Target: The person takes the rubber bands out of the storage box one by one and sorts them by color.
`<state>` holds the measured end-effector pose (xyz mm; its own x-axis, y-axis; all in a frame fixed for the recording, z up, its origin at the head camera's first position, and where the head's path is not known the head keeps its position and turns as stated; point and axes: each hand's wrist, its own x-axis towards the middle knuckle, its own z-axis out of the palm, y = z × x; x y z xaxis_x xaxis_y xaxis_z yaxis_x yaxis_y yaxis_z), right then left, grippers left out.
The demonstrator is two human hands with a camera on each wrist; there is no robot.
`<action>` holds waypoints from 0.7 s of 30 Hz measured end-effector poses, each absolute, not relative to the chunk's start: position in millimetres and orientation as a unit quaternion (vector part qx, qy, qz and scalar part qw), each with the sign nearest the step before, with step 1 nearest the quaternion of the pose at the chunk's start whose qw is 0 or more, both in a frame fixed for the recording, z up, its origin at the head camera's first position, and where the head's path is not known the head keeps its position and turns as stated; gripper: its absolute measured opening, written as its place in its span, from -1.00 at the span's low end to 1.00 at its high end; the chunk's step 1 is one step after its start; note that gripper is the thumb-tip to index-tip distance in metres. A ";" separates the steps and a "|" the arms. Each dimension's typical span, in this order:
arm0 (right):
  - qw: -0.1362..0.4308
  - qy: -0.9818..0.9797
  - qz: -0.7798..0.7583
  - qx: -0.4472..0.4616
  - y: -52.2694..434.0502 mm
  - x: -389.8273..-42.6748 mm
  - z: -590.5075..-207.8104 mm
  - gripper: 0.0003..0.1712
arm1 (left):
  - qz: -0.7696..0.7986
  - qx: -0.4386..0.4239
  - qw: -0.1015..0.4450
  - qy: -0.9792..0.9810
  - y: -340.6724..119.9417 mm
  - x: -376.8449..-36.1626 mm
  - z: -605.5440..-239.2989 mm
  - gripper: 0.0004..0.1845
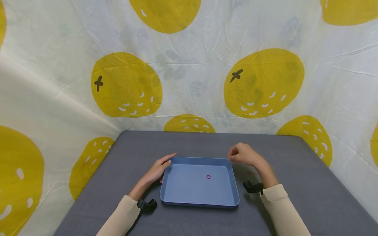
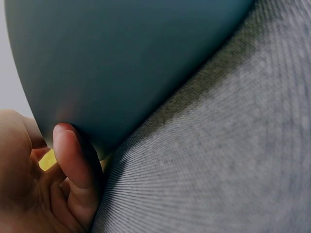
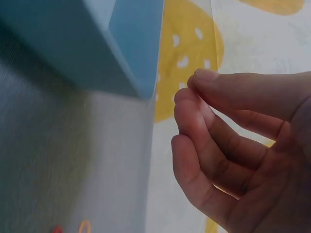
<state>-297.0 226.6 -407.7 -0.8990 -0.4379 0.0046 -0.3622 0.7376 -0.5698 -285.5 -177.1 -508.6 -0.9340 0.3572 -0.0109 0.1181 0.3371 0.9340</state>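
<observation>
My left hand (image 1: 156, 171) holds the blue tray (image 1: 195, 199) by its far left corner, with the thumb at the rim. In the left wrist view a curled finger (image 2: 73, 155) presses the tray's outer wall (image 2: 121, 58). My right hand (image 1: 243, 154) is raised beside the tray's far right corner. Its thumb and fingertips come together in the right wrist view, and nothing shows between them. One small pink rubber band (image 1: 208, 176) lies inside the tray.
On the grey tabletop (image 1: 141, 141), right of the tray and under my right forearm, lie red rubber bands (image 1: 250, 172). An orange rubber band (image 3: 84, 226) shows at the right wrist view's lower edge. A white curtain with yellow fruit (image 1: 192, 82) hangs behind the table.
</observation>
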 end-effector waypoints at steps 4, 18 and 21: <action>0.069 0.926 -0.297 -0.222 215.2 -299.8 -407.5 -0.91 | 0.557 0.148 0.109 0.810 -176.4 -286.3 -509.0 -0.52; 0.066 0.914 -0.302 -0.263 179.0 -302.8 -416.0 -0.90 | 0.556 0.143 0.101 0.813 -176.1 -286.3 -509.0 -0.53; 0.072 0.913 -0.299 -0.266 174.8 -301.8 -420.4 -0.90 | 0.553 0.140 0.101 0.815 -176.6 -286.1 -509.9 -0.53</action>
<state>-301.8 174.8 -420.4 -0.8477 -0.5298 0.0276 -0.4433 0.6787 -0.5855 -286.1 -176.6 -509.9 -0.9403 0.3401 -0.0085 0.1176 0.3485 0.9299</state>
